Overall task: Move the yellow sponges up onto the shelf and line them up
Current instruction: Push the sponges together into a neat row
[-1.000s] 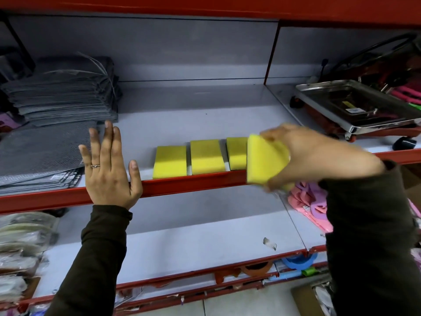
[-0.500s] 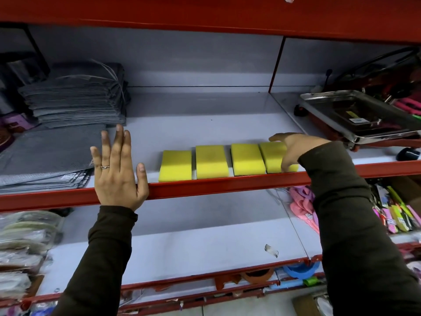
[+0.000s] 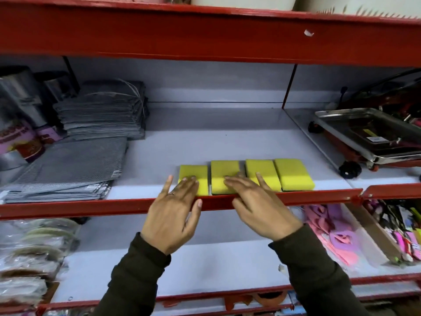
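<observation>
Several yellow sponges lie side by side along the front of the grey shelf (image 3: 227,142), just behind its red lip. My left hand (image 3: 173,213) reaches over the lip, fingers spread, with its fingertips resting on the leftmost sponge (image 3: 193,173). My right hand (image 3: 257,201) lies flat with its fingers on the second sponge (image 3: 224,168) and partly over the third sponge (image 3: 262,169). The rightmost sponge (image 3: 293,174) is untouched and sits slightly angled. Neither hand grips anything.
A stack of grey cloths (image 3: 102,112) and flat grey mesh packs (image 3: 66,169) fill the shelf's left side. A steel tray (image 3: 369,133) on a red base stands in the right bay. Pink items (image 3: 330,229) and bagged goods (image 3: 29,254) lie on the shelf below.
One second ago my right hand carried a sponge; it set that sponge at the row's right end, then moved left onto the middle sponges. My left hand moved right from the lip onto the leftmost sponge.
</observation>
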